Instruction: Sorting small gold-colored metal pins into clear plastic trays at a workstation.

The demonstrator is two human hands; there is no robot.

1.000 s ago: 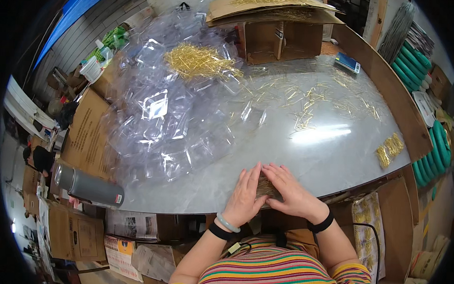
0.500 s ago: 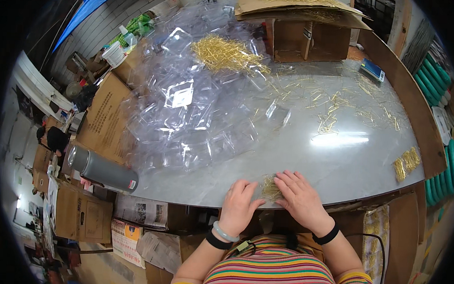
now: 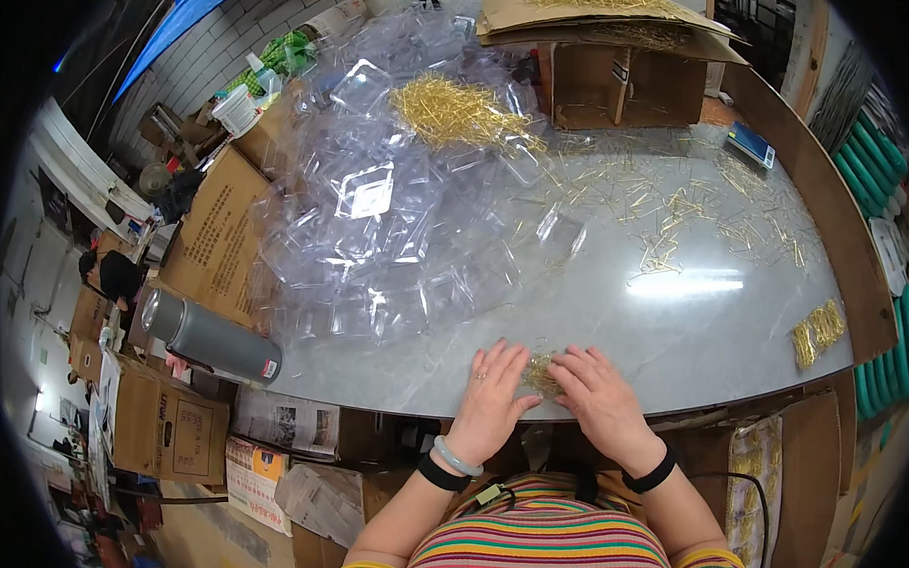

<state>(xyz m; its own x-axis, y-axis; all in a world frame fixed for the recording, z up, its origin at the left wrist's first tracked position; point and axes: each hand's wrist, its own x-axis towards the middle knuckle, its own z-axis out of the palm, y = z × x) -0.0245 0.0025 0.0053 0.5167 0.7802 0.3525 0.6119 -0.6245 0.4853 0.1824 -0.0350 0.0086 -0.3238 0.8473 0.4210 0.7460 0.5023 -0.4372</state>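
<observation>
Lying between the two hands, one small bundle of gold wires looks light and springy, apt to splay; both long sides, pressed together, seem the place to hold. The left hand is loosely open, gripping nothing visible, thumb toward the wires; the right hand is unclosed, fingertips at their right edge. One packed bundle sits right of the right hand, one loose heap beyond the left, one grey bottle left of it.

Glossy clear plastic packs, shiny metallic gold wires, smooth grey tabletop, matt brown cardboard box
</observation>
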